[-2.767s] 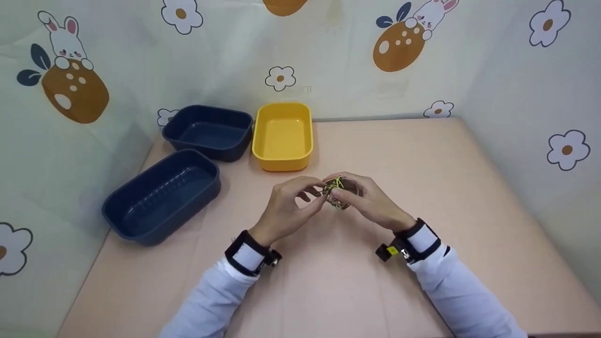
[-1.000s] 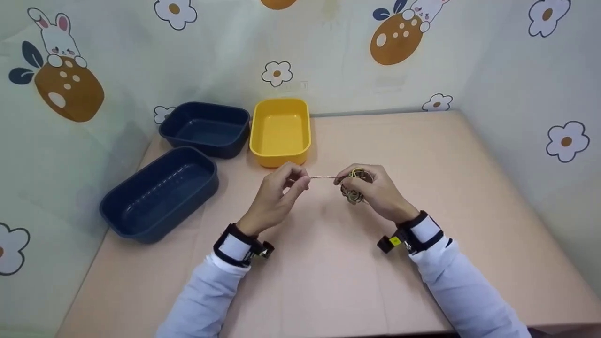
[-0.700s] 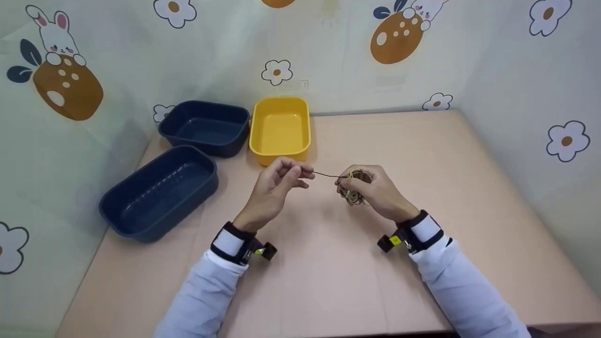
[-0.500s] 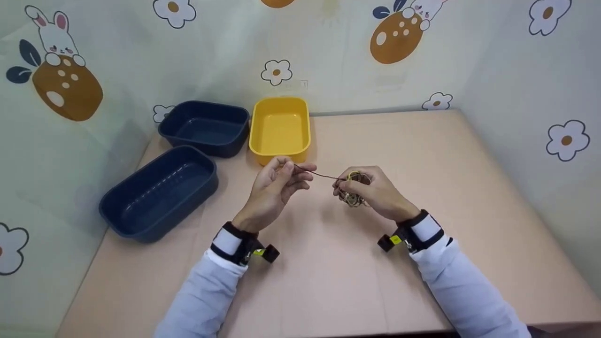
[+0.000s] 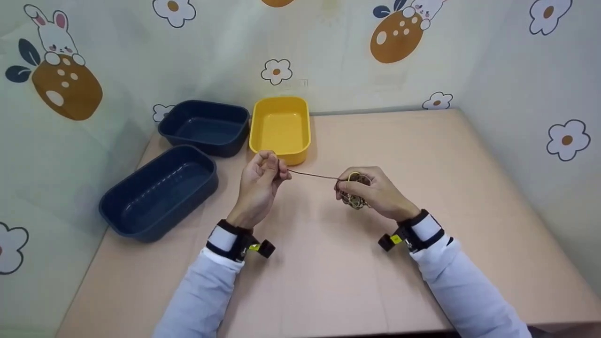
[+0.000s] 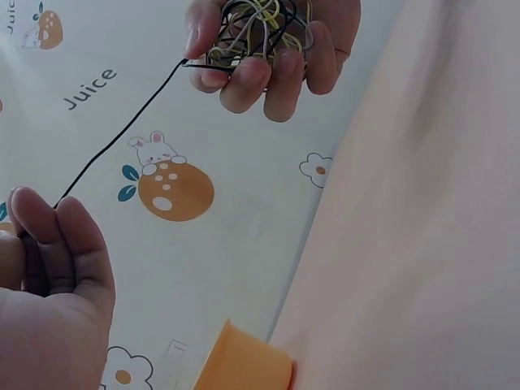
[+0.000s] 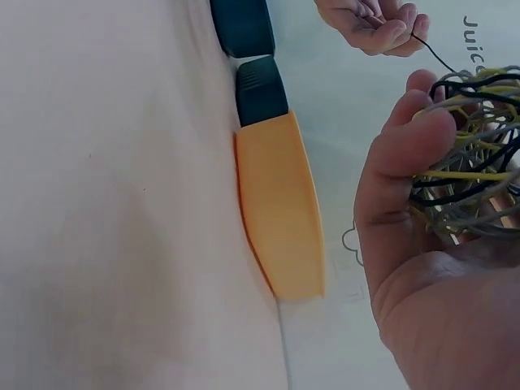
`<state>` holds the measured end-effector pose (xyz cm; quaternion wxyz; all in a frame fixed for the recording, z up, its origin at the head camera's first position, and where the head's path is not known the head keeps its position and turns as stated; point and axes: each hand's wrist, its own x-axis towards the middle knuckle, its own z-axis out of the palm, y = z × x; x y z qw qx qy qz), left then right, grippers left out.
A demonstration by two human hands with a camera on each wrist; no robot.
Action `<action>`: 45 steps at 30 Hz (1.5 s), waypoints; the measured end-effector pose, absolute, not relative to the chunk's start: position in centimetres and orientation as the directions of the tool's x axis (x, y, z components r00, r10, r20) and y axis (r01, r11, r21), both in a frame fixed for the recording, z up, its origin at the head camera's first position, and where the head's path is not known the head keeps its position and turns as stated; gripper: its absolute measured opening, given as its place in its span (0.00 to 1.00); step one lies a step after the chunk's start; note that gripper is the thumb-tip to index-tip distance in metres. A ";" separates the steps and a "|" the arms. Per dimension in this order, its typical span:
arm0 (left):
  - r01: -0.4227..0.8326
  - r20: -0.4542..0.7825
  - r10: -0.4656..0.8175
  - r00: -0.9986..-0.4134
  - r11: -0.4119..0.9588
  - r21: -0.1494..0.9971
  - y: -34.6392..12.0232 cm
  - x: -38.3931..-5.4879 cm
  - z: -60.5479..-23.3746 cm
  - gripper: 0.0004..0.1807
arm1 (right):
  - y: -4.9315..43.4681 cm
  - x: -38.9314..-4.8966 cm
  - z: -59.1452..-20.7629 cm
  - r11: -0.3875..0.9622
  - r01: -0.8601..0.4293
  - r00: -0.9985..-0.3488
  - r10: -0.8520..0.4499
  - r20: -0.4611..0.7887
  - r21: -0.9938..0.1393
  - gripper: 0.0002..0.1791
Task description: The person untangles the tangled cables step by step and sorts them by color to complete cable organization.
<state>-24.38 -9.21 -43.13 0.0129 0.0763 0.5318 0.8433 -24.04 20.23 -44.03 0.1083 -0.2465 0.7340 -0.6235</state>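
Observation:
A tangled ball of thin wires point(image 5: 355, 201) in yellow, grey and black is gripped in my right hand point(image 5: 381, 193), thumb on top and fingers curled round the far side. From it a single dark wire strand point(image 5: 312, 175) runs across to my left hand point(image 5: 256, 190), which pinches its other end between thumb and fingers. In the left wrist view the strand point(image 6: 122, 134) looks nearly straight between the hands. The right wrist view shows the ball point(image 7: 479, 175) close up, partly cut off by the frame edge. Both hands are above the table.
A yellow bin point(image 5: 280, 152) stands just beyond my left hand. Two dark blue bins, one at the back point(image 5: 225, 149) and one angled in front point(image 5: 173, 209), stand to its left. A pink cloth point(image 5: 328, 281) covers the table; patterned sheets point(image 5: 338, 61) wall it in.
Both hands were together at the ball earlier. My left hand has since moved left and slightly away from me, drawing the dark strand out longer. The right hand has stayed nearly still lately.

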 end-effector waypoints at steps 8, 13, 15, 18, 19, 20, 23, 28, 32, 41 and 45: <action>0.098 0.115 0.010 -0.993 -0.462 0.882 -9.9 -24.9 -43.0 0.05 | 20.6 -24.1 -44.0 0.135 -0.267 -0.840 -0.518 0.162 -0.954 0.13; 0.102 0.102 -0.025 -0.994 -0.459 0.882 -10.4 -25.1 -42.9 0.05 | 20.7 -24.2 -44.1 0.131 -0.272 -0.829 -0.534 0.164 -0.953 0.14; 0.110 0.099 -0.049 -0.994 -0.466 0.878 -10.6 -25.2 -42.9 0.06 | 20.8 -24.3 -44.1 0.137 -0.280 -0.828 -0.535 0.166 -0.950 0.14; 0.128 0.103 -0.079 -0.992 -0.475 0.871 -11.1 -25.5 -42.7 0.07 | 21.1 -24.3 -44.0 0.154 -0.289 -0.832 -0.529 0.168 -0.945 0.14; 0.132 0.103 -0.087 -0.991 -0.476 0.869 -11.2 -25.5 -42.7 0.07 | 21.2 -24.4 -44.0 0.162 -0.292 -0.834 -0.526 0.168 -0.942 0.14; 0.137 0.103 -0.095 -0.990 -0.477 0.868 -11.4 -25.6 -42.6 0.07 | 21.3 -24.4 -44.0 0.166 -0.292 -0.836 -0.523 0.167 -0.942 0.14; 0.152 0.108 -0.117 -0.987 -0.491 0.858 -12.0 -25.8 -42.5 0.07 | 21.5 -24.5 -43.9 0.180 -0.288 -0.843 -0.514 0.159 -0.940 0.14; 0.171 0.122 -0.127 -0.984 -0.510 0.843 -12.8 -26.2 -42.6 0.07 | 21.9 -24.7 -43.8 0.189 -0.283 -0.859 -0.487 0.160 -0.940 0.14; 0.169 0.137 -0.101 -0.985 -0.468 0.867 -13.3 -26.2 -42.6 0.07 | 22.3 -24.9 -43.9 0.147 -0.273 -0.874 -0.450 0.182 -0.951 0.14; 0.267 0.272 0.000 -0.962 -0.173 0.948 -15.3 -26.0 -42.4 0.08 | 23.9 -25.7 -43.8 0.158 -0.258 -0.911 -0.368 0.186 -0.953 0.11; 0.296 0.299 -0.004 -0.954 -0.155 0.943 -16.0 -26.0 -42.3 0.13 | 24.5 -26.0 -44.0 0.122 -0.232 -0.926 -0.332 0.180 -0.965 0.12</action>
